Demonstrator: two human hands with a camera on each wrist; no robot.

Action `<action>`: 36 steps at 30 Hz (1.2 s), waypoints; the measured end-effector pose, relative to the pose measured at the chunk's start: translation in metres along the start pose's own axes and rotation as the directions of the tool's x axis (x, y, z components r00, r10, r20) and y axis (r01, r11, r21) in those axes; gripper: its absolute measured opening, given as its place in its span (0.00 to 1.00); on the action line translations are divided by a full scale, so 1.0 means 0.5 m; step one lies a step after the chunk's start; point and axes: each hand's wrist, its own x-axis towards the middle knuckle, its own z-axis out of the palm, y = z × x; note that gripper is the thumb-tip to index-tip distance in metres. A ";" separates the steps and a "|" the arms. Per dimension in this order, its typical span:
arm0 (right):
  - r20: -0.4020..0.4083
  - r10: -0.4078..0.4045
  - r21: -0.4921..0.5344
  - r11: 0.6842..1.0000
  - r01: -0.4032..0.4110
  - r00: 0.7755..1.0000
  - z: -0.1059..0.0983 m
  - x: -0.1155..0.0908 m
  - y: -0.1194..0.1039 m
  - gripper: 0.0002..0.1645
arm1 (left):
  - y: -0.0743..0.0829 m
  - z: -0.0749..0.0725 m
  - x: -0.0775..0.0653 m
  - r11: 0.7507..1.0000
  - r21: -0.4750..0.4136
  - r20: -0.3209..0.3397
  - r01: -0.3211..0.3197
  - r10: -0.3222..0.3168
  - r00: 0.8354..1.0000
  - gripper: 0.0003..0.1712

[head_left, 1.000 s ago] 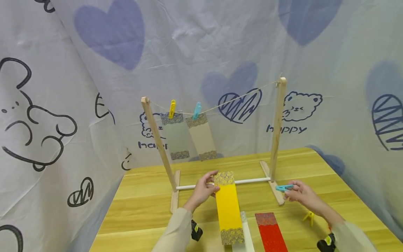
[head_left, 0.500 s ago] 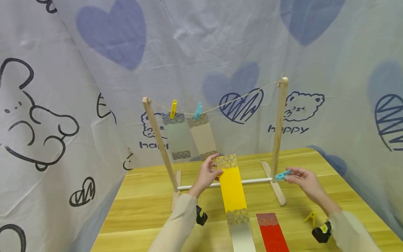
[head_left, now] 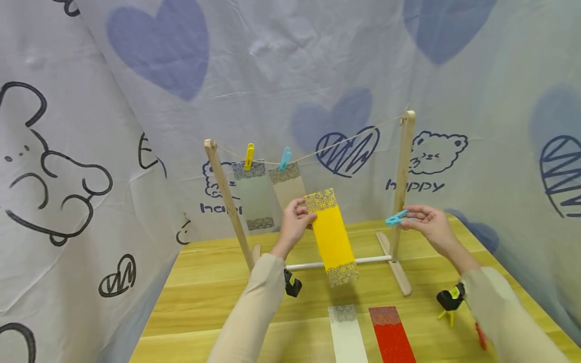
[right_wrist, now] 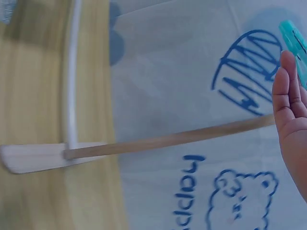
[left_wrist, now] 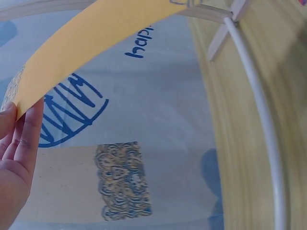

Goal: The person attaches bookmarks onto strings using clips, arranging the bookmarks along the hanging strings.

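Observation:
My left hand (head_left: 292, 225) pinches the upper left edge of a yellow card strip (head_left: 332, 237) with patterned ends, raised above the table and below the string. In the left wrist view the strip (left_wrist: 91, 43) bends away from the thumb and fingers. By the right post, my right hand (head_left: 428, 225) pinches a light blue clothespin (head_left: 397, 218). On the string (head_left: 345, 142), a yellow clothespin (head_left: 248, 157) holds a pale green strip (head_left: 255, 201). Beside it a light blue clothespin (head_left: 285, 159) holds a cream strip (head_left: 289, 189), partly hidden behind my left hand.
The string runs between a left wooden post (head_left: 229, 206) and a right wooden post (head_left: 402, 186), joined below by a white rod (head_left: 372, 259). A white strip (head_left: 348, 335) and a red strip (head_left: 392, 335) lie in front. A yellow clothespin (head_left: 449, 316) and a red item (head_left: 480, 335) lie right.
My left hand has lifted the yellow strip up off the white strip towards the string. My right hand has risen with the blue clothespin and moved slightly left.

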 end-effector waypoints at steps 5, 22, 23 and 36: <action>0.037 -0.067 -0.017 0.998 0.067 0.997 0.006 0.032 -0.033 0.15 | 0.019 0.010 0.017 1.000 0.005 -0.026 0.001 0.000 1.000 0.23; 0.040 -0.220 -0.298 0.928 0.222 0.975 0.074 0.155 -0.116 0.20 | 0.058 0.004 0.048 0.995 -0.046 -0.080 -0.088 0.084 0.993 0.17; 0.041 -0.228 -0.300 0.926 0.230 0.973 0.080 0.160 -0.119 0.20 | 0.060 0.004 0.049 0.995 -0.044 -0.082 -0.089 0.085 0.993 0.17; 0.040 -0.274 -0.348 0.898 0.270 0.961 0.147 0.219 -0.177 0.25 | 0.073 0.000 0.069 0.992 -0.028 -0.131 -0.126 0.122 0.984 0.15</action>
